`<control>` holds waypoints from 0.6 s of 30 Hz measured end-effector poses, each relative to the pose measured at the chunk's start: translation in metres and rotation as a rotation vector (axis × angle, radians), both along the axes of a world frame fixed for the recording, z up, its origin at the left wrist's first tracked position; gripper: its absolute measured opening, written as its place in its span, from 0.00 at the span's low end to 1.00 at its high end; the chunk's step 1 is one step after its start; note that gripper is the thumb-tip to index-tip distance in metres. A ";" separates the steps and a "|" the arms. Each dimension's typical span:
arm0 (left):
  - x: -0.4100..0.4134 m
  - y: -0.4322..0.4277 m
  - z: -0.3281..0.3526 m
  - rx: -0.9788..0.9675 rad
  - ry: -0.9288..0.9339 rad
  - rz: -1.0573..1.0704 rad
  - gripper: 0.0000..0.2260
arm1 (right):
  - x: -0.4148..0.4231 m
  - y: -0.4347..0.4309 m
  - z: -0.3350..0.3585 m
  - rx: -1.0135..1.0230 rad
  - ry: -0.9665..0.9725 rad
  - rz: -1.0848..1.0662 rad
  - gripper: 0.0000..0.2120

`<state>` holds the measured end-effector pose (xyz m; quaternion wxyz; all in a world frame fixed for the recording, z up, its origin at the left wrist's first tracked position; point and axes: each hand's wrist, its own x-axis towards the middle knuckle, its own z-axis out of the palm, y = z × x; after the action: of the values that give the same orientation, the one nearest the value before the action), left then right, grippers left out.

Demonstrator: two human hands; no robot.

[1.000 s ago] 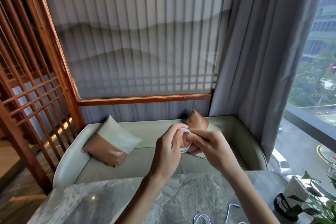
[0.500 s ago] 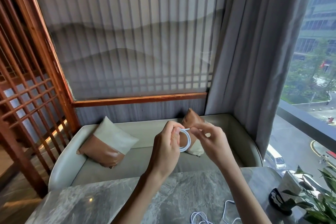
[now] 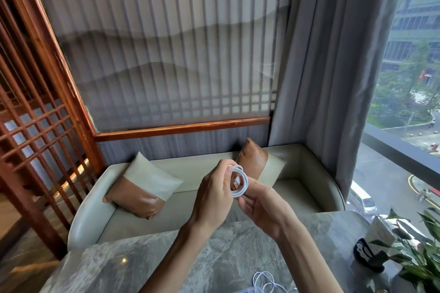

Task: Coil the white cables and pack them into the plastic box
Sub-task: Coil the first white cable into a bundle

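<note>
both hands are raised above the grey marble bench [image 3: 214, 257]: the left hand [image 3: 214, 195] and right hand [image 3: 264, 207] each pinch the small coiled white cable [image 3: 240, 182] between them. more loose white cables [image 3: 265, 282] lie on the bench's near edge, a leafy green potted plant [image 3: 419, 254] stands at right, and a pale cushioned sofa [image 3: 100, 207] sits behind.

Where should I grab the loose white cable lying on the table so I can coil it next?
Judging by its pose, pinch the topmost arc of the loose white cable from above. Its loops lie flat on the marble table, and the rest runs out of view at the bottom edge, so no end shows to grip.
</note>
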<state>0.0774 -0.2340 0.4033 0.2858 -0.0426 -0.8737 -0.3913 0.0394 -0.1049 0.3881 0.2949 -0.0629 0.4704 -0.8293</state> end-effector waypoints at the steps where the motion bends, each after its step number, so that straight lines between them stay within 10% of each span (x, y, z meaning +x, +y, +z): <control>1: -0.001 -0.001 -0.002 -0.020 0.000 0.007 0.09 | 0.000 0.001 0.000 -0.039 -0.027 0.017 0.13; 8: -0.002 -0.004 -0.004 -0.077 0.050 0.055 0.12 | 0.010 0.003 0.000 -0.281 0.015 -0.010 0.24; 18: 0.000 0.010 0.012 0.032 0.163 0.061 0.14 | 0.028 -0.020 0.011 0.106 0.623 -0.551 0.08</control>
<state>0.0773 -0.2245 0.4156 0.3684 -0.0433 -0.8421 -0.3914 0.0673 -0.1247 0.3994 -0.0913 -0.1673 0.5782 -0.7933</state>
